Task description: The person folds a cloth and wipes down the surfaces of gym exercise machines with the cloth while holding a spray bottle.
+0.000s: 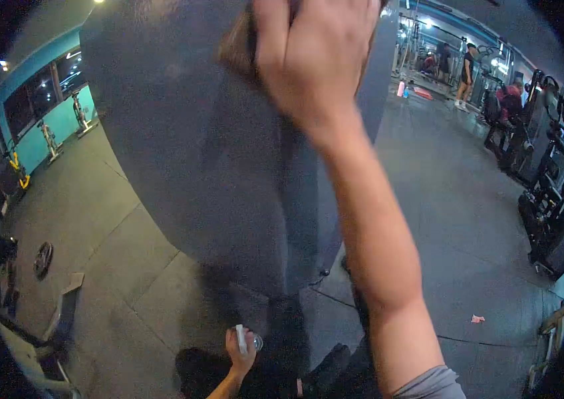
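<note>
My right hand is raised high, its fingers closed over a brown cloth and pressing it against a tall, dark grey panel. The panel has a slightly glossy face and fills the middle of the view. The hand's edges are a little blurred, and the top of the cloth runs out of view. Low down near my body, my left hand is wrapped round a spray bottle with a white trigger head. Much of the bottle is hidden by the hand, and it is apart from the panel.
Exercise bikes stand along the teal wall at left. A weight plate and a metal frame are at lower left. Black gym machines line the right side, with a person standing beyond. A pink scrap lies on the floor.
</note>
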The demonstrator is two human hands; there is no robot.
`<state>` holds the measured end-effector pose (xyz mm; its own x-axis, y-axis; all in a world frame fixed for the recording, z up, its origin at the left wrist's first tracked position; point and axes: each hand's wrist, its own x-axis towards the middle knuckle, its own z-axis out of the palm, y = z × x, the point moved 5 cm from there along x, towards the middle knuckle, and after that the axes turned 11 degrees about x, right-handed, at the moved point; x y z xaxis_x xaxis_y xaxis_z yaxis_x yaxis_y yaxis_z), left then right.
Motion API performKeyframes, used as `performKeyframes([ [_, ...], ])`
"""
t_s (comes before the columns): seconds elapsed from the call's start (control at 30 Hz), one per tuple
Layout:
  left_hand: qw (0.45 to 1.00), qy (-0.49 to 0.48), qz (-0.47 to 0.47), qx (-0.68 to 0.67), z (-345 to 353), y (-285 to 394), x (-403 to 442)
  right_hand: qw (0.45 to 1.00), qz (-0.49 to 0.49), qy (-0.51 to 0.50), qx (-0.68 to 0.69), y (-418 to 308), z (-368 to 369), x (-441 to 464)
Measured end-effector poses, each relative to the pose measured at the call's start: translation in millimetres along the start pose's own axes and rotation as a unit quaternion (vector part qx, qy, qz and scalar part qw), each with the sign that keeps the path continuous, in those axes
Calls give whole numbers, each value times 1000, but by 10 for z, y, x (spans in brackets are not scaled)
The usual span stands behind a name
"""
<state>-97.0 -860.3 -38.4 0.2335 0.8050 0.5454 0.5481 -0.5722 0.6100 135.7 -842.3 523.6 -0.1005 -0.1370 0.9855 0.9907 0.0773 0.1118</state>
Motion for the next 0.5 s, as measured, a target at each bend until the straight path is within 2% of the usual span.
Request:
performKeyframes([
  [0.03,1000,1,-13,-23,-43,18,3,1000,-23,15,1,-114,-35,-81],
  [0.1,996,4,-64,-66,33,-146,-51,994,-18,-60,86,-231,-109,-813],
  [0.17,984,-3,-144,-108,248,-435,-282,988,-4,-128,88,-267,-209,-1766],
  [0.23,983,-39,-164,-76,271,-391,-279,982,-40,-113,148,-70,-334,-2543],
  [0.27,981,-54,-174,-61,303,-367,-232,981,-36,-101,162,96,-362,-2476],
  [0.3,990,-35,-133,-41,308,-334,-174,980,-30,-91,177,301,-335,-2353],
  [0.37,998,-5,-55,2,314,-305,-142,993,-25,-53,105,627,-242,-1637],
  [0.4,997,0,-79,-7,369,-343,-168,997,-32,-46,47,712,-164,-1198],
  [0.5,995,-42,-89,28,352,-332,-142,989,-137,1,59,829,67,48],
])
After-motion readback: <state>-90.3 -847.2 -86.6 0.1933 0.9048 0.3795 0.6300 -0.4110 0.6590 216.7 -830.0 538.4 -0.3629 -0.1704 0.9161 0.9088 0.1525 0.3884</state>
